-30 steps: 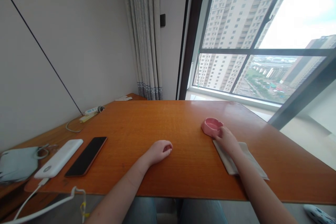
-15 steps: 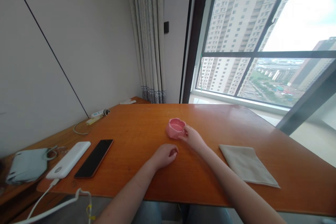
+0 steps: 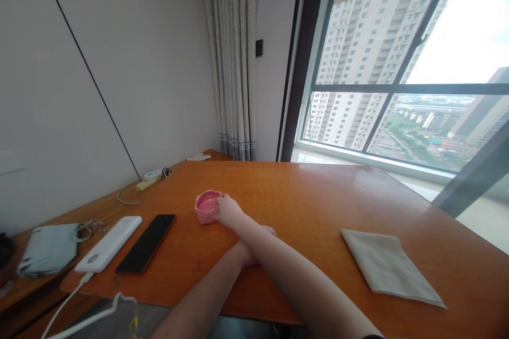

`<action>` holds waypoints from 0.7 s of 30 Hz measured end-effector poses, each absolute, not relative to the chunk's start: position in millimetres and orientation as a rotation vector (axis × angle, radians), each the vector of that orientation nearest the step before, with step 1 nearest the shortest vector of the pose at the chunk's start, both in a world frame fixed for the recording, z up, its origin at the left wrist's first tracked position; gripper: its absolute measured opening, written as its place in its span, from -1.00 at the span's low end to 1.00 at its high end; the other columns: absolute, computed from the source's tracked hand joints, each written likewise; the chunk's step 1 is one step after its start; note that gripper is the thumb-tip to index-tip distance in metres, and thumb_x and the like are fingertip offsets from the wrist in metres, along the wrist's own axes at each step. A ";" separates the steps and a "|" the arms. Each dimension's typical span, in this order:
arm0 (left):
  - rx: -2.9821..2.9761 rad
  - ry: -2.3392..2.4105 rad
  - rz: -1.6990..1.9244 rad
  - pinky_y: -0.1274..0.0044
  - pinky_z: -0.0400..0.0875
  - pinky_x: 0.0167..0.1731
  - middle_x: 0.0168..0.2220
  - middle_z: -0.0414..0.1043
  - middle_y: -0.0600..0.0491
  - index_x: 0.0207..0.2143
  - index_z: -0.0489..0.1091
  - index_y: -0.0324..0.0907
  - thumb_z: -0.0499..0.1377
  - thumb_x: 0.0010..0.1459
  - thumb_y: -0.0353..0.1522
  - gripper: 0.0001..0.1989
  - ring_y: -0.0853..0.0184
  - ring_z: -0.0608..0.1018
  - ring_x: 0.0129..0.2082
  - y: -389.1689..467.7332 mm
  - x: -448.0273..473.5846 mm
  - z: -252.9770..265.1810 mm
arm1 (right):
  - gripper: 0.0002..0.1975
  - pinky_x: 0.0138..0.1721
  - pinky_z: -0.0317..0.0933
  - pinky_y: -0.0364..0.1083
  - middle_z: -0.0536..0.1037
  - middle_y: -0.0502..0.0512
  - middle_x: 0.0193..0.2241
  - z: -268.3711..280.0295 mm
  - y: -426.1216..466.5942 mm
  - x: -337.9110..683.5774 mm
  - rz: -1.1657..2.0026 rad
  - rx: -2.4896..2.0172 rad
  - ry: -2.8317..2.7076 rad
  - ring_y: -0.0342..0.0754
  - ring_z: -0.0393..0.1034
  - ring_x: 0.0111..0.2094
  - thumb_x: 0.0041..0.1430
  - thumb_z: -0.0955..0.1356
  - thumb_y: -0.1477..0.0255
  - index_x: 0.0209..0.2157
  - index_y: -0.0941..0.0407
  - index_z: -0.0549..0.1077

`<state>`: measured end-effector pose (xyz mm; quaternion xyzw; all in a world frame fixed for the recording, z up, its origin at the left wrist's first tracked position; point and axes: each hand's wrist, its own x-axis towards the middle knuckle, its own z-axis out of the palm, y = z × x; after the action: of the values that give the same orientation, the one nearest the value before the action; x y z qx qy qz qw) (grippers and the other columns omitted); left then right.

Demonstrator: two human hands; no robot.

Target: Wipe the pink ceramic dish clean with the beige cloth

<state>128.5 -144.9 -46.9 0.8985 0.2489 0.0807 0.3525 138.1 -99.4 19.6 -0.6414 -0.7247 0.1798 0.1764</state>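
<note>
A pink ashtray (image 3: 205, 214) with a notched rim is on the wooden table, left of the middle. My right hand (image 3: 229, 210) grips its right side, thumb and fingers closed at the rim. The right forearm crosses over my left hand (image 3: 245, 254), which rests on the table. Most of the left hand is hidden beneath that forearm; only a bit of it shows on the far side, so its fingers cannot be made out.
Left of the ashtray lie a black phone (image 3: 146, 243) and a white power bank (image 3: 108, 244) with a cable plugged in. A grey pouch (image 3: 50, 250) and a power strip (image 3: 154, 174) are farther left. A folded beige cloth (image 3: 392, 265) lies at right.
My right hand has moved left with the ashtray, and its forearm now crosses over my left hand. The left hand has stayed near its place. The view has shifted slightly.
</note>
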 end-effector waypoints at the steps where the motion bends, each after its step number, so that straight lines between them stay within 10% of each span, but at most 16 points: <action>1: 2.375 0.659 0.177 0.50 0.26 -0.27 -0.33 0.40 0.09 -0.36 0.38 -0.16 0.15 -0.02 -0.40 -0.89 0.34 0.39 -0.31 -142.4 130.0 -45.8 | -0.57 -0.21 0.29 -0.03 0.38 0.30 -0.05 20.0 -98.0 133.7 0.517 -1.827 -2.045 0.09 0.41 -0.18 -0.12 0.45 0.38 -0.15 0.19 0.41; 17: 2.450 0.688 0.148 0.57 0.20 -0.39 -0.45 0.38 0.14 -0.38 0.41 -0.12 0.12 -0.05 -0.39 -0.86 0.39 0.38 -0.40 -129.9 136.1 -59.4 | -0.61 -0.21 0.30 0.05 0.30 0.36 0.02 11.9 -87.9 114.5 0.590 -1.941 -1.929 0.14 0.40 -0.13 -0.01 0.38 0.47 -0.08 0.18 0.36; 21: 2.419 0.676 0.169 0.57 0.21 -0.39 -0.44 0.39 0.14 -0.40 0.43 -0.14 0.12 -0.06 -0.42 -0.86 0.39 0.38 -0.41 -127.5 137.0 -61.1 | -0.36 -0.09 0.24 0.09 0.13 0.38 0.18 13.2 -102.6 116.6 0.604 -1.898 -1.976 0.21 0.28 0.04 -0.05 0.42 0.44 0.10 0.13 0.21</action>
<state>137.0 -127.5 -61.1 0.9145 0.2557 0.0640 0.3069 116.6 -102.6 13.2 -0.6671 -0.6943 0.2121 0.1671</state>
